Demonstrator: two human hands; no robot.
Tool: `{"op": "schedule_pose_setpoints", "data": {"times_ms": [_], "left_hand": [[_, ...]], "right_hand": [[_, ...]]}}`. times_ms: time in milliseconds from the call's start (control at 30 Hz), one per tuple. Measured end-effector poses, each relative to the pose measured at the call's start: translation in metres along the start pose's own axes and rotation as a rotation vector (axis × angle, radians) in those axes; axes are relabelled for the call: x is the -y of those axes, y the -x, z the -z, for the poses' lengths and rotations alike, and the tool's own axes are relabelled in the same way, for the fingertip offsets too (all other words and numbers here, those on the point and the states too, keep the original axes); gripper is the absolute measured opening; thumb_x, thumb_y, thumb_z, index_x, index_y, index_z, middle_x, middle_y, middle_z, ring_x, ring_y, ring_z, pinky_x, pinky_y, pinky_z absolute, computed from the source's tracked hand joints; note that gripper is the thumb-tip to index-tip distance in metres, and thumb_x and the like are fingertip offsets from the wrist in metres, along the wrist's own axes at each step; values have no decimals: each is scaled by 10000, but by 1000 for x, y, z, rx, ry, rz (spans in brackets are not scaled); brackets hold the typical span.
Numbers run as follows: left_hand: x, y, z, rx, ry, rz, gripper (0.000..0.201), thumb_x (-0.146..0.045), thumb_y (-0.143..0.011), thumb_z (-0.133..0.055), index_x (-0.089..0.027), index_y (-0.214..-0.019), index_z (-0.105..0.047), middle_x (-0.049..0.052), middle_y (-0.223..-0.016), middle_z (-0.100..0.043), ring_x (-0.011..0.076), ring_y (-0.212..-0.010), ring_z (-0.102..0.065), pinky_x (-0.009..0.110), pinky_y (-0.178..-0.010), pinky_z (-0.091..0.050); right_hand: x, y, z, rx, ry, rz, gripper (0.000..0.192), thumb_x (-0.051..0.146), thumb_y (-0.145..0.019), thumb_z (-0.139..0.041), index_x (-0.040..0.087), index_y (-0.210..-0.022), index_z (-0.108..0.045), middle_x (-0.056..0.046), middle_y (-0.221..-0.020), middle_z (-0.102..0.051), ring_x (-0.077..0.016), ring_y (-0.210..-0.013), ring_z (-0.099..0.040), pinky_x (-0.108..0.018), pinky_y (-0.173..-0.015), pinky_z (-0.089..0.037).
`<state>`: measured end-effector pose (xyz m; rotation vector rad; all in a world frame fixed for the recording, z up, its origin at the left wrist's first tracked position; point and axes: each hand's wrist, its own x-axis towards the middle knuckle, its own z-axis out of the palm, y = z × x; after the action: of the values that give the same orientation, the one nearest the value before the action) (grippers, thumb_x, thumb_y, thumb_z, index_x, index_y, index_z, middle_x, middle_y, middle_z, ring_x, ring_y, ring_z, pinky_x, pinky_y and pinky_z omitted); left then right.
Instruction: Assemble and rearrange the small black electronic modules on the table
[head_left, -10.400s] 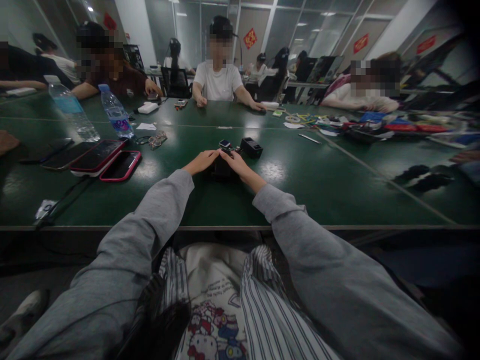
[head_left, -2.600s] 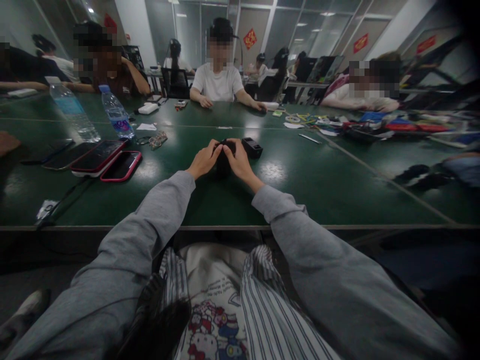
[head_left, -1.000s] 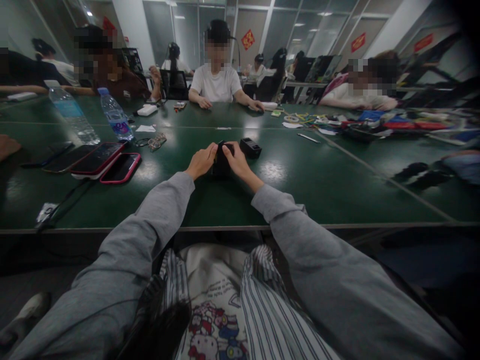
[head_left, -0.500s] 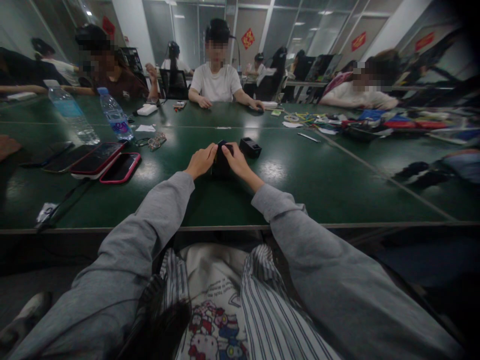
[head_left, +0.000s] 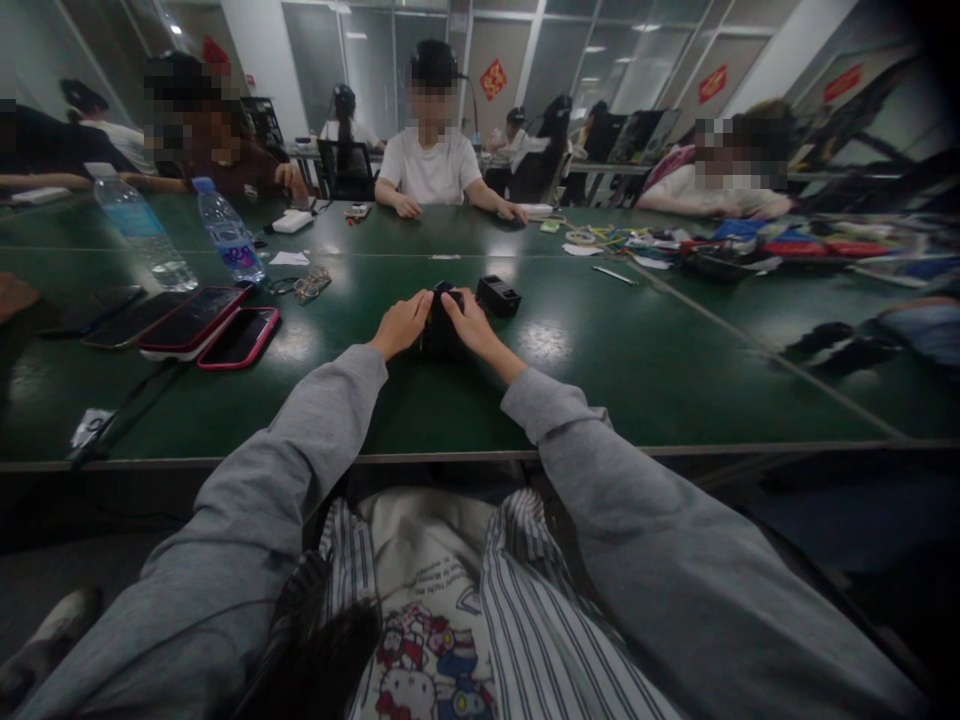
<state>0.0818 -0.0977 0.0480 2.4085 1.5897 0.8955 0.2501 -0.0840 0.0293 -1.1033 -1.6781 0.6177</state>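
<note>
In the head view, a small black box-like object [head_left: 442,330] is held between my two hands, over the middle of the green table [head_left: 630,380]. My left hand [head_left: 403,325] grips its left side, thumb towards the top. From the right, my right hand [head_left: 474,325] closes on it, with the thumb resting near its upper edge. Most of my fingers are hidden behind the object, and its exact kind does not show. Just beyond my right hand lies another black boxy device [head_left: 499,296], touched by neither hand.
To the left are phones, one in a pink-red case [head_left: 240,338], and two water bottles [head_left: 231,232]. Glasses [head_left: 310,284] lie nearer the middle. A white pen [head_left: 615,275] and a heap of cables [head_left: 630,238] are to the right. A person in white [head_left: 429,165] sits opposite.
My hands keep their hold on the black object, which seems slightly turned or tilted. The view has shifted very slightly. A person at the far left has lowered a raised hand.
</note>
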Motion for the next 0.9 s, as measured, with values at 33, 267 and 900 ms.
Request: {"op": "schedule_pose_setpoints", "data": {"times_ms": [33,267,900], "left_hand": [[-1,0,0,4,5,5,602,-549,-1007,-80,-236,-1121,-582,72,-939,-695,228,-869,-671,320,-743,-440],[-2,0,1,16,6,16,593,-541,-1011,-84,-234,-1108,-582,70,-955,-694,220,-904,-668,309,-759,-441],[3,-2,-4,33,42,7,602,-547,-1009,-98,-233,-1110,-601,82,-984,-700,223,-885,-668,323,-766,-452]], "right_hand": [[0,0,0,1,0,-3,664,806,-811,-423,227,-1114,-542,-99,-1111,-653,-266,-1094,-609,-459,-1020,-431],[0,0,0,10,-3,-19,651,792,-822,-426,228,-1128,-535,-105,-1133,-652,-268,-1098,-610,-466,-1024,-430],[-8,-1,-1,21,14,-51,653,810,-802,-433,228,-1076,-548,-105,-1074,-656,-278,-1043,-623,-493,-997,-452]]}}
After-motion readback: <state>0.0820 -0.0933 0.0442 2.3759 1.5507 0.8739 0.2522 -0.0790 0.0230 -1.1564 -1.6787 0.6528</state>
